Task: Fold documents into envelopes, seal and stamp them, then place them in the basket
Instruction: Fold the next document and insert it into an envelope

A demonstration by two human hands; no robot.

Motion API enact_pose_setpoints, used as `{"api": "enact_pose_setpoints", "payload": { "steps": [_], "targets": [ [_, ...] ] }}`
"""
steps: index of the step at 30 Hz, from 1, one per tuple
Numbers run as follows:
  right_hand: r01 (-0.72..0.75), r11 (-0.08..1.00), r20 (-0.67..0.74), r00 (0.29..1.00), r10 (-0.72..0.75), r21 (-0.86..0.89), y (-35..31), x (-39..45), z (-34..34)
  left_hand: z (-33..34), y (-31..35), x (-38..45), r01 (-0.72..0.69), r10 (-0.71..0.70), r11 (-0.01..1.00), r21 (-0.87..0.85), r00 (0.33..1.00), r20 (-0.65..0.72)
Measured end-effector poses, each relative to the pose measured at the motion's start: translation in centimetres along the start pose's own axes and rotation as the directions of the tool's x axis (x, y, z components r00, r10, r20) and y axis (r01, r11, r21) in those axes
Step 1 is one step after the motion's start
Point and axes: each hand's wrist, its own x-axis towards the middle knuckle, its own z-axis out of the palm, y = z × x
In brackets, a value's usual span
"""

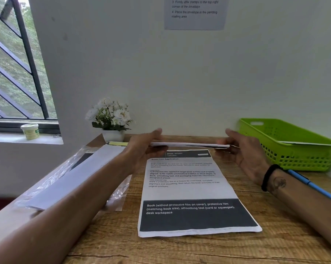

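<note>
A white folded paper or envelope (189,145), seen edge-on, hangs level above the desk between both hands. My left hand (145,147) grips its left end and my right hand (244,153) grips its right end. Below it, a stack of printed documents (189,191) lies flat on the wooden desk (199,248). The green plastic basket (294,149) stands at the right by the wall, with a white envelope lying inside it.
A clear plastic pack of white envelopes (71,174) lies at the left desk edge. A potted white flower (111,121) stands at the back. A blue pen (317,187) lies behind my right forearm. A small tub (30,131) sits on the windowsill. An instruction sheet (196,13) hangs on the wall.
</note>
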Motion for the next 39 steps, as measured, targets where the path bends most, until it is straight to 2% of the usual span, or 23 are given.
{"api": "enact_pose_setpoints", "payload": {
  "steps": [3, 6, 7, 9, 11, 13, 15, 18, 22, 25, 27, 32, 39],
  "targets": [
    [0.167, 0.942, -0.010, 0.984, -0.178, -0.291, 0.7, -0.1, -0.4, -0.1, -0.2, -0.2, -0.098, 0.098, 0.985, 0.145, 0.995, 0.010],
    [0.244, 0.900, 0.040, 0.968, -0.246, -0.362, 0.8, -0.4, -0.6, -0.3, -0.4, 0.0, -0.186, 0.196, 0.934, 0.305, 0.981, -0.002],
    [0.272, 0.885, 0.057, 0.961, -0.271, -0.377, 0.6, -0.4, -0.5, -0.4, -0.5, 0.0, -0.254, 0.279, 0.873, 0.416, 0.960, 0.002],
    [0.343, 0.825, 0.095, 0.936, -0.338, -0.449, 0.5, -0.5, -0.5, -0.5, -0.8, 0.2, -0.418, 0.476, 0.659, 0.625, 0.876, 0.083],
    [0.424, 0.721, 0.138, 0.896, -0.422, -0.547, 0.5, -0.6, -0.4, -0.4, -1.2, 0.2, -0.555, 0.622, 0.427, 0.714, 0.753, 0.213],
    [0.496, 0.601, 0.193, 0.846, -0.497, -0.627, 0.5, -1.0, -0.3, 0.1, -1.3, -0.1, -0.631, 0.707, 0.202, 0.749, 0.623, 0.335],
    [0.559, 0.465, 0.253, 0.783, -0.568, -0.686, 0.5, -1.2, -0.2, 0.7, -1.3, -0.5, -0.668, 0.734, 0.063, 0.741, 0.534, 0.419],
    [0.626, 0.316, 0.338, 0.701, -0.627, -0.713, 0.6, -1.4, 0.1, 1.2, -1.5, -0.7, -0.688, 0.743, -0.056, 0.724, 0.456, 0.491],
    [0.689, 0.233, 0.427, 0.641, -0.637, -0.686, 1.2, -2.1, 0.8, 1.7, -1.9, -0.9, -0.700, 0.743, -0.121, 0.704, 0.407, 0.531],
    [0.731, 0.088, 0.515, 0.556, -0.653, -0.677, 1.5, -2.4, 1.4, 2.4, -2.4, -1.4, -0.708, 0.728, -0.174, 0.684, 0.376, 0.573],
    [0.740, 0.039, 0.546, 0.530, -0.649, -0.671, 1.5, -2.5, 1.6, 2.8, -2.6, -1.6, -0.709, 0.716, -0.214, 0.672, 0.354, 0.601],
    [0.789, 0.059, 0.602, 0.512, -0.613, -0.612, 1.7, -2.7, 2.0, 3.5, -2.9, -2.1, -0.705, 0.700, -0.280, 0.652, 0.315, 0.641],
    [0.785, 0.062, 0.606, 0.523, -0.600, -0.616, 1.3, -2.6, 2.2, 3.2, -2.6, -1.7, -0.672, 0.714, -0.293, 0.680, 0.319, 0.623]
  ]
}}
